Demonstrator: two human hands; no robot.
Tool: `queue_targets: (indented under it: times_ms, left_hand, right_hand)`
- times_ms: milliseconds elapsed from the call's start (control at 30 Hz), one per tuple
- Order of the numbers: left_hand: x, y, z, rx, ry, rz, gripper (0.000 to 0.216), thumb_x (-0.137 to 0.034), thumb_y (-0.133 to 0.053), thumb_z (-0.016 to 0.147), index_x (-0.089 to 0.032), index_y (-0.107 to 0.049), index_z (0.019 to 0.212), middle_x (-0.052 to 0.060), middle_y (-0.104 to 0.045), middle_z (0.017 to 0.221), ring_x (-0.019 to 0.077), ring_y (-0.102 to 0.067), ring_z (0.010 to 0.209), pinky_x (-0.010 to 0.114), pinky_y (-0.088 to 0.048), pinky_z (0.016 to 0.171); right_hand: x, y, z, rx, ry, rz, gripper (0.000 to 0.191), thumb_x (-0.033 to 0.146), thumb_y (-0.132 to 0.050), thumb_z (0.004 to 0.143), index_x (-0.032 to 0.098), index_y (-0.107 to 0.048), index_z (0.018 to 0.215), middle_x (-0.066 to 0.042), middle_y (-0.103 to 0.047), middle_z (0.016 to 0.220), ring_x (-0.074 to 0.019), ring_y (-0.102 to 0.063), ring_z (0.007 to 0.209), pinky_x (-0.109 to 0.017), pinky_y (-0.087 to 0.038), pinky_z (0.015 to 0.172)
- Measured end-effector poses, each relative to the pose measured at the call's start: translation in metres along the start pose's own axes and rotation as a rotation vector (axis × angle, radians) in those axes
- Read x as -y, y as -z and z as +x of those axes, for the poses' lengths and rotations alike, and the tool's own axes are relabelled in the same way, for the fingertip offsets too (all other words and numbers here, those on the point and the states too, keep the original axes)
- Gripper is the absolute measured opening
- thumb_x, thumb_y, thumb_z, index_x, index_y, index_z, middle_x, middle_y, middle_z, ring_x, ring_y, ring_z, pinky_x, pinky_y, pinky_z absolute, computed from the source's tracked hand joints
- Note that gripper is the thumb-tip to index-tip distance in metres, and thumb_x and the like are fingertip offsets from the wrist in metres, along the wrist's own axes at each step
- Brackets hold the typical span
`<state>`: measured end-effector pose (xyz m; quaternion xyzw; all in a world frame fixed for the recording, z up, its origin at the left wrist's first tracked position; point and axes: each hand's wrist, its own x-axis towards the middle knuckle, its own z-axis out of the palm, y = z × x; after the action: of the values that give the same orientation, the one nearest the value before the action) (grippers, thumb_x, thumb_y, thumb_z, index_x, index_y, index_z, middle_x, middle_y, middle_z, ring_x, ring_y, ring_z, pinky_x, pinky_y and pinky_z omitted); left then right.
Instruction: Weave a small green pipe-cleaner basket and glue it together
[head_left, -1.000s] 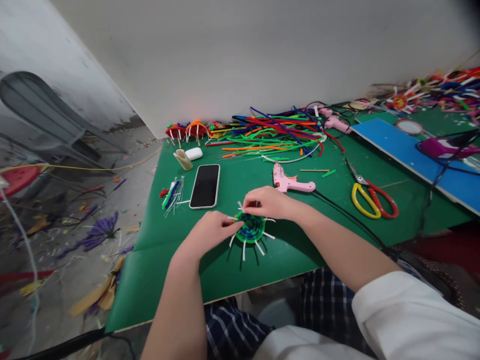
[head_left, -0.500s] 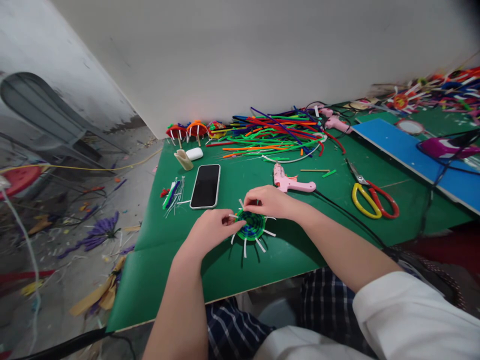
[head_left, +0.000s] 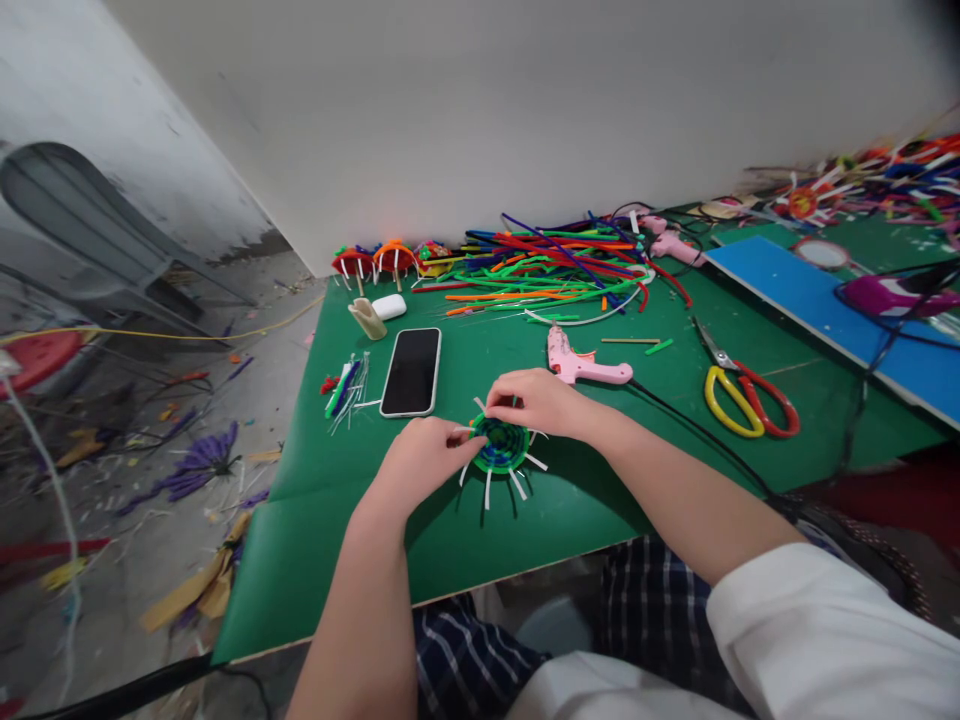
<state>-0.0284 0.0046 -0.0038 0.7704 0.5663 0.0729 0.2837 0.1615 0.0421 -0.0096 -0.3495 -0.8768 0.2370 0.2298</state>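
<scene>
A small round woven disc (head_left: pixel 504 448) of green and blue pipe cleaner, with white strips sticking out round its rim, is held just over the green table. My left hand (head_left: pixel 431 450) pinches its left edge, thumb on top of the weave. At the far edge, the fingertips of my right hand (head_left: pixel 529 398) are pressed together on the rim by a white strip. A pink glue gun (head_left: pixel 581 362) lies just beyond my right hand. Left of it, past my left hand, a phone (head_left: pixel 412 372) lies with a dark screen.
A pile of coloured pipe cleaners (head_left: pixel 555 262) lies at the back, beside finished red and orange pieces (head_left: pixel 394 258). Scissors (head_left: pixel 731 385) with yellow and red handles rest at the right, near a blue board (head_left: pixel 825 310). Cut strips (head_left: pixel 346 392) lie at the left.
The disc has tilted slightly and shifted a little up and left, its near strips moving with it. Both hands keep their pinch on the rim.
</scene>
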Motion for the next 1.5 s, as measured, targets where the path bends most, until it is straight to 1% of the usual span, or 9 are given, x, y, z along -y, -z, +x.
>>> queue_targets:
  times_ms: [267, 433, 667, 833, 1000, 1167, 1300, 1400, 1500]
  left_hand:
    - [0.002, -0.001, 0.003, -0.051, -0.01, -0.014, 0.037, -0.037, -0.043, 0.073, -0.017, -0.027, 0.046, -0.005, -0.023, 0.046, 0.0073, -0.022, 0.045, 0.024, -0.016, 0.046]
    - [0.004, 0.002, 0.004, -0.139, 0.053, -0.037, 0.038, -0.038, -0.043, 0.072, -0.016, -0.03, 0.045, -0.005, -0.026, 0.045, 0.007, -0.024, 0.045, 0.024, -0.017, 0.046]
    - [0.01, 0.007, 0.006, -0.454, 0.229, -0.053, 0.039, -0.041, -0.044, 0.073, -0.016, -0.033, 0.045, -0.005, -0.029, 0.042, 0.007, -0.027, 0.044, 0.022, -0.02, 0.046]
    - [0.011, 0.01, 0.007, -0.52, 0.244, -0.075, 0.04, -0.041, -0.045, 0.072, -0.016, -0.031, 0.044, -0.005, -0.026, 0.042, 0.0069, -0.025, 0.043, 0.022, -0.02, 0.045]
    - [0.012, 0.01, 0.007, -0.533, 0.243, -0.072, 0.04, -0.04, -0.045, 0.072, -0.016, -0.03, 0.044, -0.005, -0.026, 0.041, 0.007, -0.025, 0.042, 0.022, -0.02, 0.045]
    - [0.012, 0.011, 0.007, -0.526, 0.245, -0.083, 0.039, -0.041, -0.044, 0.072, -0.017, -0.033, 0.044, -0.005, -0.027, 0.041, 0.0073, -0.027, 0.043, 0.023, -0.021, 0.046]
    - [0.01, 0.012, 0.006, -0.529, 0.239, -0.095, 0.038, -0.041, -0.044, 0.073, -0.017, -0.034, 0.044, -0.005, -0.028, 0.041, 0.0077, -0.028, 0.043, 0.023, -0.021, 0.046]
    - [0.008, 0.012, 0.005, -0.532, 0.229, -0.11, 0.039, -0.041, -0.043, 0.073, -0.017, -0.035, 0.044, -0.005, -0.028, 0.041, 0.0077, -0.028, 0.043, 0.023, -0.021, 0.046]
    - [0.006, 0.012, 0.004, -0.537, 0.203, -0.12, 0.039, -0.041, -0.043, 0.074, -0.017, -0.035, 0.044, -0.005, -0.029, 0.041, 0.0078, -0.028, 0.043, 0.023, -0.022, 0.046]
  right_hand:
    - [-0.003, 0.005, 0.001, -0.103, -0.039, 0.05, 0.015, 0.028, -0.05, 0.08, 0.018, -0.06, 0.081, -0.001, -0.06, 0.077, -0.0107, -0.052, 0.07, -0.022, -0.036, 0.062]
    - [-0.023, 0.036, -0.007, -0.242, -0.261, -0.133, 0.022, 0.037, -0.047, 0.08, 0.019, -0.06, 0.085, -0.002, -0.061, 0.082, -0.013, -0.053, 0.075, -0.025, -0.037, 0.067]
    - [-0.056, 0.066, -0.036, 0.206, -0.607, -0.492, 0.046, 0.052, -0.064, 0.057, 0.021, -0.06, 0.091, -0.007, -0.058, 0.088, -0.0248, -0.052, 0.083, -0.028, -0.035, 0.06]
    - [-0.059, 0.059, -0.038, 0.254, -0.668, -0.601, 0.035, 0.041, -0.066, 0.058, 0.019, -0.059, 0.086, -0.009, -0.056, 0.091, -0.0256, -0.051, 0.085, -0.029, -0.035, 0.062]
    - [-0.056, 0.062, -0.041, 0.122, -0.635, -0.46, 0.024, 0.032, -0.058, 0.068, 0.018, -0.058, 0.088, -0.008, -0.055, 0.091, -0.0214, -0.051, 0.084, -0.027, -0.037, 0.066]
    - [-0.045, 0.077, -0.049, -0.152, -0.529, 0.214, 0.036, 0.043, -0.049, 0.075, 0.019, -0.05, 0.102, -0.003, -0.056, 0.088, -0.0132, -0.051, 0.069, -0.024, -0.039, 0.059]
    - [-0.036, 0.078, -0.044, -0.402, -0.429, 0.685, 0.033, 0.047, -0.05, 0.074, 0.02, -0.049, 0.094, -0.001, -0.054, 0.08, -0.0072, -0.045, 0.049, -0.022, -0.036, 0.044]
    - [-0.033, 0.066, -0.033, -0.543, -0.383, 0.704, 0.026, 0.044, -0.052, 0.072, 0.019, -0.049, 0.078, 0.003, -0.048, 0.059, -0.006, -0.036, 0.038, -0.021, -0.031, 0.036]
    - [-0.031, 0.046, -0.027, -0.671, -0.392, 0.447, 0.026, 0.043, -0.055, 0.07, 0.019, -0.053, 0.077, 0.002, -0.052, 0.059, -0.0078, -0.042, 0.041, -0.023, -0.036, 0.038]
